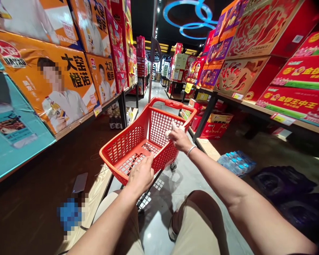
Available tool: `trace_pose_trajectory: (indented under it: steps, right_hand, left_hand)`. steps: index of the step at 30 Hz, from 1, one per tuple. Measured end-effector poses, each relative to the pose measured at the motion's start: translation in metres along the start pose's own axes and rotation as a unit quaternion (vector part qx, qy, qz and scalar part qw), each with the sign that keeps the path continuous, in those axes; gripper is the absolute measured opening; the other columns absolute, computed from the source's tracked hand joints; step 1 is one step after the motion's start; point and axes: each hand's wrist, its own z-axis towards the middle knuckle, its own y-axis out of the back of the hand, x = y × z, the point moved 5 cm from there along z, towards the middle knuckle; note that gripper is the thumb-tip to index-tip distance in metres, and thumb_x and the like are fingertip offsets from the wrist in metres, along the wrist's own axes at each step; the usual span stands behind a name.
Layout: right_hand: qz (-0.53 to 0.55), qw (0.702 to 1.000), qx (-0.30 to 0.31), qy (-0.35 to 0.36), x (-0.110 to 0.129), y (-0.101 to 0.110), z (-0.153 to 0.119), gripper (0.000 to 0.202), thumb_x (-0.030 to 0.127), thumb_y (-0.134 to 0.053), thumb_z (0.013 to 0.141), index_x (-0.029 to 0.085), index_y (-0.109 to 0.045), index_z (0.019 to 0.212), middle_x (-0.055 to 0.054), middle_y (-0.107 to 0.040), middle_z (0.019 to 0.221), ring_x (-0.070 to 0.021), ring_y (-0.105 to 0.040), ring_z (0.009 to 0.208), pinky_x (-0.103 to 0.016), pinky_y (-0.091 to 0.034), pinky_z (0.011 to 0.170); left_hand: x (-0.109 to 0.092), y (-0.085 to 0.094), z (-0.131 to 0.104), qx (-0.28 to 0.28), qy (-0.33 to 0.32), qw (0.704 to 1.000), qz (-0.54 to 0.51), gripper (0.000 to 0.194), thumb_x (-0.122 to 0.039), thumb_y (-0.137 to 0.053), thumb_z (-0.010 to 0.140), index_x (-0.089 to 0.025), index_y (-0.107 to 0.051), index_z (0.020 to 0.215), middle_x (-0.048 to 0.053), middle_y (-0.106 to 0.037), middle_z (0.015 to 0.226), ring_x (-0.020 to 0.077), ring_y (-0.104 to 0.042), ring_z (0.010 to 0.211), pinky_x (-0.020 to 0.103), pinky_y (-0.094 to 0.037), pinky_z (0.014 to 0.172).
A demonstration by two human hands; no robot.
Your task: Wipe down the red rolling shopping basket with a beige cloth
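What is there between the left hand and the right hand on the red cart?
The head view shows only the bare side of the red cart between the left hand and the right hand, which holds something white.

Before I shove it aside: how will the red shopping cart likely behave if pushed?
The red shopping cart probably feels light for its size, since its slatted basket looks empty. It will likely roll readily, as a caster shows beneath it on smooth floor. The basket should stay fairly stiff, its molded walls holding their shape under the left hand.
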Motion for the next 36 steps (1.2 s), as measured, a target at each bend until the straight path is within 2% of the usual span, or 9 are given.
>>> trace_pose_trajectory:
  steps: [5, 9, 13, 16, 21, 25, 28, 33, 36]
  right_hand:
    - [0.031, 0.996, 0.021, 0.075, 0.021, -0.003, -0.010, 0.024, 0.015, -0.051, 0.095, 0.023, -0.071, 0.106, -0.009, -0.069, 0.114, -0.0231, -0.054, 0.102, -0.038, -0.045, 0.094]
    - [-0.037, 0.998, 0.021, 0.044, -0.027, 0.020, 0.009, 0.027, 0.015, -0.049, 0.096, 0.023, -0.073, 0.106, -0.009, -0.069, 0.117, -0.0238, -0.053, 0.101, -0.040, -0.043, 0.094]
    - [-0.093, 0.993, -0.025, -0.071, -0.092, 0.048, 0.032, 0.026, 0.017, -0.053, 0.094, 0.022, -0.075, 0.106, -0.011, -0.067, 0.119, -0.0263, -0.052, 0.103, -0.038, -0.043, 0.087]
    - [-0.091, 0.985, -0.042, -0.142, -0.113, 0.055, 0.037, 0.028, 0.014, -0.054, 0.090, 0.021, -0.074, 0.109, -0.011, -0.065, 0.122, -0.0269, -0.051, 0.104, -0.038, -0.043, 0.086]
    - [-0.059, 0.988, -0.044, -0.135, -0.074, 0.030, 0.016, 0.028, 0.013, -0.055, 0.088, 0.019, -0.072, 0.109, -0.011, -0.064, 0.119, -0.0270, -0.050, 0.107, -0.039, -0.043, 0.093]
    - [-0.016, 1.000, -0.022, 0.006, -0.017, 0.000, -0.007, 0.029, 0.011, -0.055, 0.087, 0.023, -0.073, 0.107, -0.007, -0.065, 0.115, -0.0250, -0.049, 0.104, -0.040, -0.042, 0.097]
    - [0.010, 0.997, -0.013, 0.074, -0.014, 0.001, -0.008, 0.033, 0.007, -0.053, 0.085, 0.024, -0.074, 0.105, -0.006, -0.066, 0.113, -0.0232, -0.049, 0.103, -0.040, -0.041, 0.098]
    - [0.010, 0.981, -0.126, -0.149, -0.093, 0.039, 0.012, 0.043, 0.009, -0.053, 0.080, 0.021, -0.072, 0.116, -0.011, -0.062, 0.121, -0.0278, -0.050, 0.114, -0.046, -0.040, 0.107]
    - [0.076, 0.945, -0.184, -0.260, -0.119, 0.036, 0.011, 0.056, 0.013, -0.051, 0.080, 0.017, -0.061, 0.135, -0.017, -0.052, 0.134, -0.0296, -0.049, 0.123, -0.048, -0.040, 0.110]
  left_hand:
    - [-0.007, -0.003, 0.013, -0.010, -0.011, 0.999, 0.031, 0.062, -0.013, -0.035, 0.097, -0.017, -0.037, 0.158, 0.014, -0.058, 0.148, 0.0277, -0.065, 0.122, 0.042, -0.054, 0.101]
    - [0.006, -0.009, 0.014, 0.000, -0.001, 0.999, 0.048, 0.076, 0.000, -0.034, 0.088, -0.025, -0.037, 0.159, 0.007, -0.053, 0.155, 0.0259, -0.069, 0.116, 0.040, -0.058, 0.095]
    - [0.009, -0.012, 0.015, -0.006, -0.005, 0.999, 0.044, 0.075, -0.001, -0.036, 0.087, -0.026, -0.040, 0.158, 0.004, -0.050, 0.157, 0.0254, -0.068, 0.118, 0.039, -0.058, 0.097]
    - [0.006, -0.016, 0.016, -0.008, -0.007, 0.999, 0.041, 0.075, -0.001, -0.036, 0.087, -0.025, -0.040, 0.158, 0.005, -0.051, 0.157, 0.0262, -0.068, 0.119, 0.042, -0.058, 0.097]
    - [0.004, -0.013, 0.016, -0.020, -0.014, 0.999, 0.031, 0.072, -0.003, -0.037, 0.089, -0.027, -0.041, 0.157, 0.007, -0.054, 0.154, 0.0260, -0.068, 0.119, 0.041, -0.058, 0.099]
    - [0.004, -0.008, 0.014, -0.015, -0.010, 1.000, 0.023, 0.068, -0.007, -0.038, 0.092, -0.030, -0.042, 0.156, 0.006, -0.054, 0.154, 0.0260, -0.069, 0.116, 0.041, -0.060, 0.096]
    - [0.003, -0.005, 0.012, -0.010, -0.010, 0.999, 0.030, 0.068, -0.008, -0.038, 0.093, -0.030, -0.040, 0.157, 0.006, -0.054, 0.153, 0.0263, -0.070, 0.115, 0.041, -0.060, 0.093]
    - [0.006, -0.004, 0.012, -0.004, -0.011, 1.000, 0.023, 0.067, -0.007, -0.036, 0.093, -0.027, -0.041, 0.157, 0.005, -0.055, 0.153, 0.0272, -0.068, 0.118, 0.043, -0.059, 0.095]
    - [0.008, -0.004, 0.014, -0.008, -0.022, 1.000, 0.004, 0.065, -0.010, -0.039, 0.093, -0.028, -0.044, 0.155, 0.004, -0.056, 0.152, 0.0255, -0.066, 0.123, 0.041, -0.057, 0.100]
